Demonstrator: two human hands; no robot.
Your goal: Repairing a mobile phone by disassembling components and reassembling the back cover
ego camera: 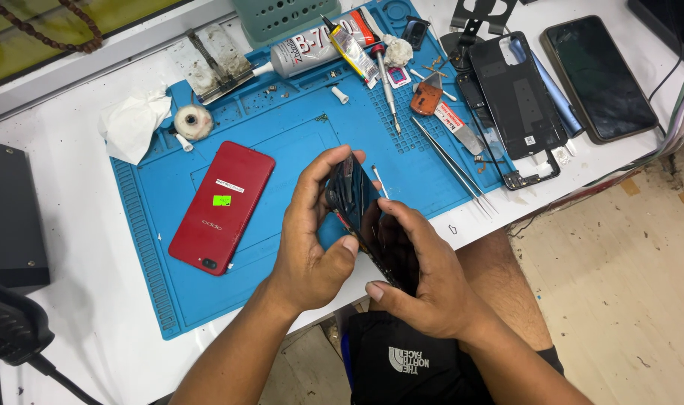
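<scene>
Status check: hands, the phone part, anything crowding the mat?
Left hand and right hand both grip the dark phone screen, held edge-up above the blue mat. Red phone lies left; tweezers right. Nothing blocking.

Both forearms (229, 352) are bare, without sleeves, watch or rings. Black shorts (409, 360) with a white printed logo cover the lap; one bare knee shows beside the shorts.

Dark phone part (357, 206) in the grip: glossy black glass face, edge rough and chipped-looking. Left of the grip, red phone (222, 206): smooth, glossy back. Under the grip, blue work mat (297, 135): matt, rubbery, ribbed and gridded. Beyond the grip, tweezers (450, 161): bright bare metal. Far left, tissue (132, 124): crumpled white paper. Desk (79, 225): smooth white, faint sheen.
</scene>
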